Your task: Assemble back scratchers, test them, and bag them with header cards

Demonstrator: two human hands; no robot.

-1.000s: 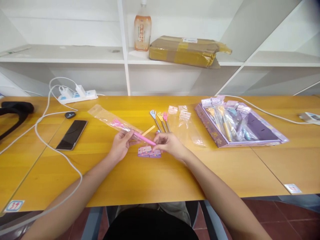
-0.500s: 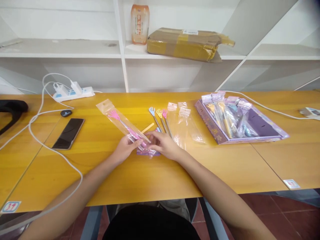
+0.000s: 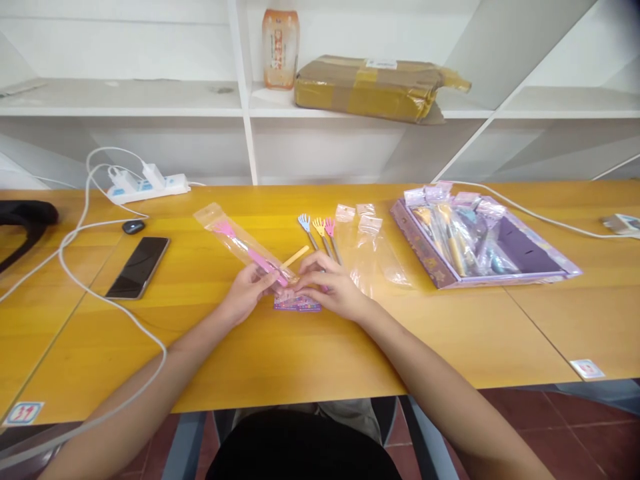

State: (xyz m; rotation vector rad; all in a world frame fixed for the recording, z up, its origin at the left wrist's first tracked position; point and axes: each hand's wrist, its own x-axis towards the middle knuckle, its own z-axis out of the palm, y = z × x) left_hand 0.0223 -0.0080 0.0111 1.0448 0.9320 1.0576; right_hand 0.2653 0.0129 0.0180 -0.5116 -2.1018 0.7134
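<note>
A pink back scratcher [image 3: 260, 259] with a hand-shaped head lies inside a clear plastic bag [image 3: 206, 215]. My left hand [image 3: 249, 291] is closed around the bagged scratcher near its handle end, thumb on top. At the bag's lower end, the fingers of my right hand [image 3: 330, 288] pinch the plastic. Beneath my hands, purple printed cards [image 3: 299, 303] rest on the table. Just beyond my right hand lie a blue back scratcher [image 3: 305, 223], a yellow one [image 3: 319, 227] and another pink one [image 3: 330, 229], their handles partly hidden by the hand.
Flat clear bags [image 3: 370, 250] lie right of the scratchers. A purple box [image 3: 440, 277] farther right holds several bagged scratchers. On the left are a phone [image 3: 139, 268], a mouse [image 3: 133, 227], a power strip [image 3: 150, 190] and a loose white cable [image 3: 115, 308]. Shelves with a taped carton [image 3: 370, 87] stand behind.
The bag's lower end has been drawn in between my fingers, and the bagged scratcher has shifted slightly down. My right fingers have bent more; more of the purple cards shows.
</note>
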